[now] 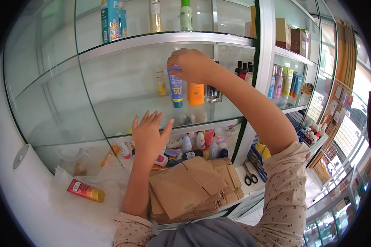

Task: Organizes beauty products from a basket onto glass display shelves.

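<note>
My right hand [188, 66] grips the top end of a blue sunscreen tube [176, 86], which stands upright on its teal cap at the middle glass shelf [133, 115]. Just right of that tube is an orange bottle [196, 94], partly hidden by my hand. A slim yellow bottle [161, 81] stands behind and to the left. Beyond the orange one sits a clear glass perfume bottle [215, 95], half covered by my forearm. My left hand [150, 132] holds nothing; its fingers are spread in front of the shelf's front edge.
Flattened cardboard boxes [185, 185] are stacked below, with scissors [250, 176] and a blue basket [256, 160] to their right. Roll-on bottles [201, 140] crowd the lower shelf. A red tube [86, 190] lies on bubble wrap [111, 185]. A glass sliding door [49, 92] covers the left side.
</note>
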The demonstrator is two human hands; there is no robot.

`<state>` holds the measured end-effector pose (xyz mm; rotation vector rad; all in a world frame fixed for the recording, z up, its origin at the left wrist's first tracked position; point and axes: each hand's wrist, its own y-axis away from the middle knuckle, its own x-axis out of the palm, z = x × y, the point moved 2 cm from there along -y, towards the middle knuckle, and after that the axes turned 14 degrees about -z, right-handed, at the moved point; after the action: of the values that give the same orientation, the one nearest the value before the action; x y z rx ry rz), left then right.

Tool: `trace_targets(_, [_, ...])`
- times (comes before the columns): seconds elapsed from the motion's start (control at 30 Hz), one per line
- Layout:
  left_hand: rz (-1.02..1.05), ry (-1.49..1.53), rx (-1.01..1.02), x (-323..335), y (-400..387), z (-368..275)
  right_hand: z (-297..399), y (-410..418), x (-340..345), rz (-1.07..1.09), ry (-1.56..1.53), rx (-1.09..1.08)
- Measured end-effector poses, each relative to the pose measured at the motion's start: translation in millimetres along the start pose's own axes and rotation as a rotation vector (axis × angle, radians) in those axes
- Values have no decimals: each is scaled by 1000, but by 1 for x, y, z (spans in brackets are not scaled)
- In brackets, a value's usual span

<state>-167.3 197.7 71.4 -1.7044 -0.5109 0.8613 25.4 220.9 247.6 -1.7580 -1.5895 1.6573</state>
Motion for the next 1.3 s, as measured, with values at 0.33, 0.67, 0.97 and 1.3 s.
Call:
trace_targets(0.33, [112, 165, -19, -28, -19, 8, 38, 75, -59, -115, -139, -179])
trace_targets(0.67, [425, 436, -15, -69, -39, -116, 6, 167, -112, 129, -180, -78])
trace_targets(0.97, [514, 453, 116, -13, -5, -215, -48, 238, -155, 454, -214, 138])
trace_targets(1.3, [551, 552, 115, 43, 51, -285, -97, 305, -174, 654, -228, 309])
